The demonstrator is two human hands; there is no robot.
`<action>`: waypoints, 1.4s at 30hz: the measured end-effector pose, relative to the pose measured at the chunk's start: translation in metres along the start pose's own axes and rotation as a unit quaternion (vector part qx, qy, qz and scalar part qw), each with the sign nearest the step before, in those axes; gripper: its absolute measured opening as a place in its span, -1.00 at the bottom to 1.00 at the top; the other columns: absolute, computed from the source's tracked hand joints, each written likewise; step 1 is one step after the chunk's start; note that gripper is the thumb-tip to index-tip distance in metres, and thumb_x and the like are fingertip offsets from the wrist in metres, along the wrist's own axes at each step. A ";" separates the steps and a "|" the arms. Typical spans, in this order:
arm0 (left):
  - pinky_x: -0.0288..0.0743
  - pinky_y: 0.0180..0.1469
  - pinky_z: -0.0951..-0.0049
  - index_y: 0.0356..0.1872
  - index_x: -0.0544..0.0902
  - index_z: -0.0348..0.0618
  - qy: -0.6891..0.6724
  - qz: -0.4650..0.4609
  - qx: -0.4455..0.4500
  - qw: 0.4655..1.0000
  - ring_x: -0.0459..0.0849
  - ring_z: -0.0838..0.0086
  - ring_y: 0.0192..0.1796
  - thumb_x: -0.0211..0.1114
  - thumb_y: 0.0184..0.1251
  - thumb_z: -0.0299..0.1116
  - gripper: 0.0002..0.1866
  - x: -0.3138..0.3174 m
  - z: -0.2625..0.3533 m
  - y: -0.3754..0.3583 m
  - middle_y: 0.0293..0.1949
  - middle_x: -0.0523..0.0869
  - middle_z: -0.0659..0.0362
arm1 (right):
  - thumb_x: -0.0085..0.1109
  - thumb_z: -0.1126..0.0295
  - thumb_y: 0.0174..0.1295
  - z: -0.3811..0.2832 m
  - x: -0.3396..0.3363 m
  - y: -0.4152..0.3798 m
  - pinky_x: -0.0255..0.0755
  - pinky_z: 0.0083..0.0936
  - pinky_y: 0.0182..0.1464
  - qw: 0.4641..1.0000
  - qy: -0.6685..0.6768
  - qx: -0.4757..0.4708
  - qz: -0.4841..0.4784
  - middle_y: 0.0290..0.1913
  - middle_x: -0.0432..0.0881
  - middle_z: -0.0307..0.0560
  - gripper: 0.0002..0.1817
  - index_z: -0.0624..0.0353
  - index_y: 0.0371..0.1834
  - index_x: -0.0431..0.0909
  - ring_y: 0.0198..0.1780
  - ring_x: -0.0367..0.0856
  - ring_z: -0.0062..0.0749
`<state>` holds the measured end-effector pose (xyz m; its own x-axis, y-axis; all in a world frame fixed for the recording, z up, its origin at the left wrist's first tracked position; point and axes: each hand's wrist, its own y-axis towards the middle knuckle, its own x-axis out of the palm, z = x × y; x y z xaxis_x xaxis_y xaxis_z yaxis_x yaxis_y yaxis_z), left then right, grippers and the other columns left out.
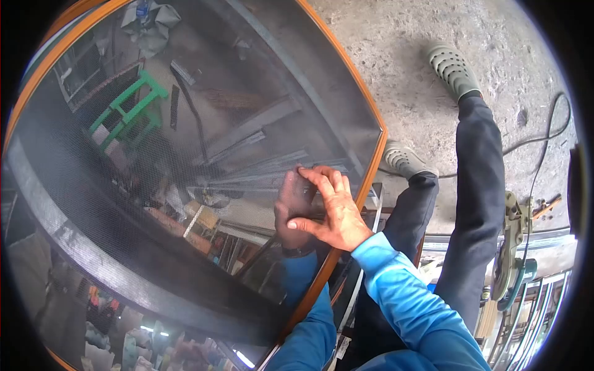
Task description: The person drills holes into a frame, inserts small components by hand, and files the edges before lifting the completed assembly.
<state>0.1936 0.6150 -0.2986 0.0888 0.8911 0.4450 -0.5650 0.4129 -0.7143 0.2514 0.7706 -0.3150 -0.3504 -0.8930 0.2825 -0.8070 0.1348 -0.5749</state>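
A large dark mesh screen [154, 204] in an orange frame [365, 179] fills the left and middle of the view. My right hand [331, 213] lies flat on the near side of the mesh close to the frame's right edge, fingers stretched out and thumb pointing left. My left hand [292, 207] is behind the mesh, seen dimly through it, palm against the back directly opposite the right hand, with a watch on its wrist. Both sleeves are blue. Neither hand curls around anything.
Two legs in dark trousers [476, 204] with grey clogs [453, 69] stand on the concrete floor at the right. A green power tool [512, 247] and metal bars [532, 321] sit at the lower right, a cable [538, 139] above. A green stool [131, 106] and metal profiles [266, 167] show through the mesh.
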 end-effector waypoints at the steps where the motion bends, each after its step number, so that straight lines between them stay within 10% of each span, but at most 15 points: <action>1: -0.09 0.81 -0.09 0.76 0.09 -0.29 0.035 -0.001 0.008 0.999 0.07 0.03 0.79 0.00 0.75 0.18 -0.12 -0.004 -0.002 -0.003 0.74 0.21 -0.08 | 0.83 0.09 -0.05 0.001 0.000 0.000 0.35 0.05 0.55 1.000 0.004 -0.002 0.001 0.48 0.38 0.18 0.12 0.03 0.63 0.38 0.49 0.36 0.22; 23: -0.01 0.76 -0.11 0.65 0.32 -0.07 0.025 -0.047 0.055 0.997 0.18 0.09 0.72 0.02 0.72 0.07 -0.34 -0.021 -0.005 -0.003 0.66 0.32 0.02 | 0.85 0.12 -0.08 0.000 0.001 0.007 0.37 0.10 0.52 1.000 0.017 0.018 -0.019 0.44 0.35 0.22 0.06 -0.09 0.58 0.48 0.48 0.34 0.26; 38: 0.04 0.77 0.01 0.65 0.28 -0.27 0.013 0.133 -0.059 0.989 0.26 0.11 0.69 0.14 0.67 0.10 -0.21 -0.109 -0.031 -0.034 0.62 0.37 -0.04 | 0.85 0.07 -0.10 0.001 0.001 0.006 0.33 0.10 0.55 1.000 0.014 0.016 -0.012 0.45 0.34 0.24 0.08 -0.09 0.59 0.49 0.50 0.34 0.25; 42: 0.02 0.77 0.02 0.66 0.28 -0.24 -0.024 -0.045 0.031 0.998 0.21 0.13 0.72 0.03 0.72 0.07 -0.28 -0.041 -0.012 -0.007 0.64 0.35 0.00 | 0.85 0.08 -0.10 0.001 0.001 0.005 0.34 0.09 0.54 1.000 0.018 0.013 -0.012 0.45 0.34 0.23 0.09 -0.10 0.60 0.48 0.49 0.34 0.25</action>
<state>0.2040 0.5777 -0.3188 0.1029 0.8404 0.5321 -0.6063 0.4771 -0.6362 0.2476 0.7700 -0.3184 -0.3490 -0.8794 0.3237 -0.8025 0.1021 -0.5878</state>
